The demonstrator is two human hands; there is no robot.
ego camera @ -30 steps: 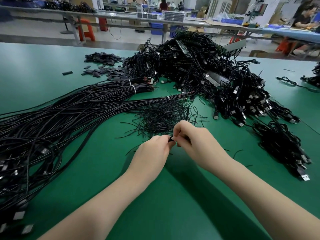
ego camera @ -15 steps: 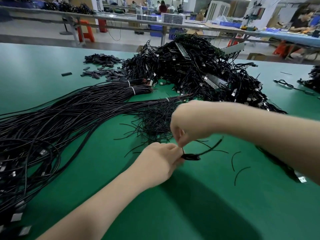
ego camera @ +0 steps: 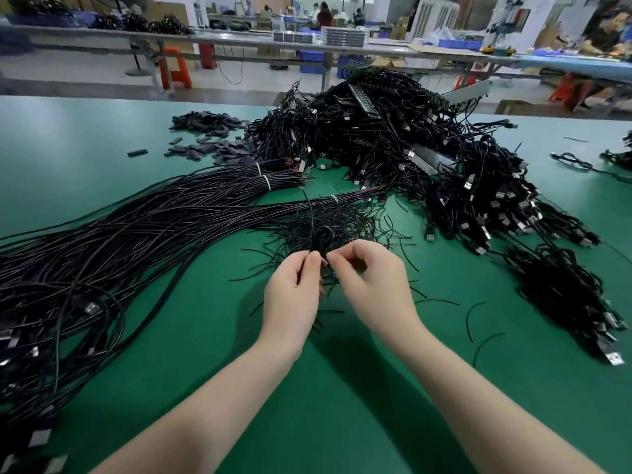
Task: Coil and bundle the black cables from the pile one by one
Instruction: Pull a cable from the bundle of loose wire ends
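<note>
I see both hands raised just above the green bench (ego camera: 102, 138), close together in the middle of the view. The left hand (ego camera: 294, 292) pinches a small black coiled cable (ego camera: 321, 239) between thumb and fingers; the loop stands upright above the fingertips, and a thin free end (ego camera: 309, 213) runs up and away from me. The right hand (ego camera: 371, 282) has its fingers curled at the coil's right side, pinching something there; what exactly, I cannot make out. Behind the hands lies a tangle of thin wire ties (ego camera: 342, 217). Long uncoiled cables (ego camera: 136, 234) stretch leftward, their far ends tied. The big pile (ego camera: 410, 148) sits beyond, its right part blurred.
</note>
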